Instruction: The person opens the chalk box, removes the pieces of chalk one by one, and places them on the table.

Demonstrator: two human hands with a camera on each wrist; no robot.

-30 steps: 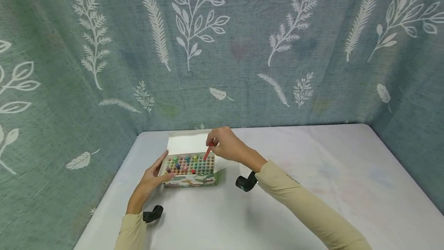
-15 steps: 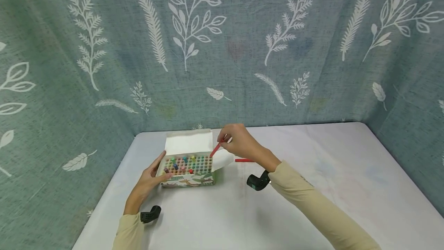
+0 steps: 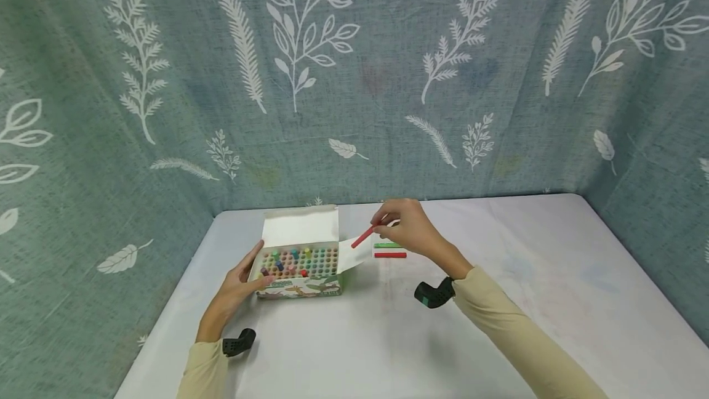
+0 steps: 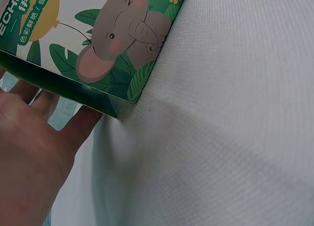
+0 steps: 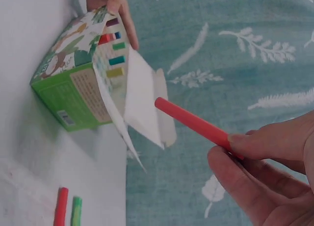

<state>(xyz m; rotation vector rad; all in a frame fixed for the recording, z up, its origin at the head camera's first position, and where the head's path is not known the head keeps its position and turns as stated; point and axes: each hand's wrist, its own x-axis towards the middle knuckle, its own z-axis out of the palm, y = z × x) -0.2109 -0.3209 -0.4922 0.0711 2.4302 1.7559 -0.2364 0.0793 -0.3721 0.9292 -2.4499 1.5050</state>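
Note:
My right hand (image 3: 408, 225) pinches a red crayon (image 3: 362, 237) between thumb and fingers, slanting down to the left above the box's side flap. The right wrist view shows this crayon (image 5: 189, 120) held near one end. At the left, the left hand (image 3: 237, 288) grips the cardboard box (image 3: 301, 289), thumb on the near rim and fingers along its left side. Several coloured crayons stand in the holes of the box's tray (image 3: 316, 263); many holes hold none. An elephant is printed on the box front (image 4: 113, 39), seen in the left wrist view.
Beside the box, a red crayon (image 3: 390, 255) and a green crayon (image 3: 388, 245) lie parallel on the white table (image 3: 343, 350). The box lid (image 3: 301, 226) stands raised at the back, and a side flap (image 3: 352, 255) sticks out right. A patterned curtain (image 3: 343, 109) hangs behind.
My right hand has moved right, carrying the red crayon away from the tray and over the flap. The crayons lying on the table have come into sight. The left hand stays on the box.

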